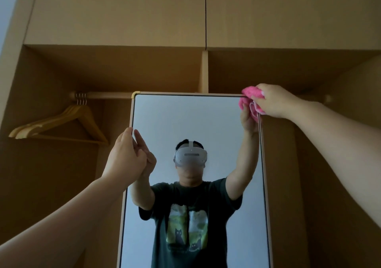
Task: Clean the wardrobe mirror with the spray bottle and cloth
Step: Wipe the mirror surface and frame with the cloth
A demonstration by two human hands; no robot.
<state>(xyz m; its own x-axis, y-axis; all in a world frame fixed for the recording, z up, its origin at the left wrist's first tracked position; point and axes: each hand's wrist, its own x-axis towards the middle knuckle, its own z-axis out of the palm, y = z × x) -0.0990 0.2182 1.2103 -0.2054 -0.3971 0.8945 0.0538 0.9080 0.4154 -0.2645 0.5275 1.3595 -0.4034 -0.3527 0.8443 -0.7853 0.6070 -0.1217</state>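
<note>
The cloth (250, 100) is bright pink and fluffy, bunched into a wad at the top right corner of the mirror (185, 119). The right grip (274, 100) is clamped on it and presses it to the frame. The left grip (125, 156) lies at the mirror's left edge with fingers bent against the frame; I cannot tell whether they wrap round it. The mirror is tall, with a pale frame and a brass corner piece (136, 93). Its glass shows a person in a grey headset and a dark T-shirt with a cat print. Behind it stands an open tan wardrobe (123, 20) with a rail (107, 95) carrying wooden hangers (61, 123) at its left end.
</note>
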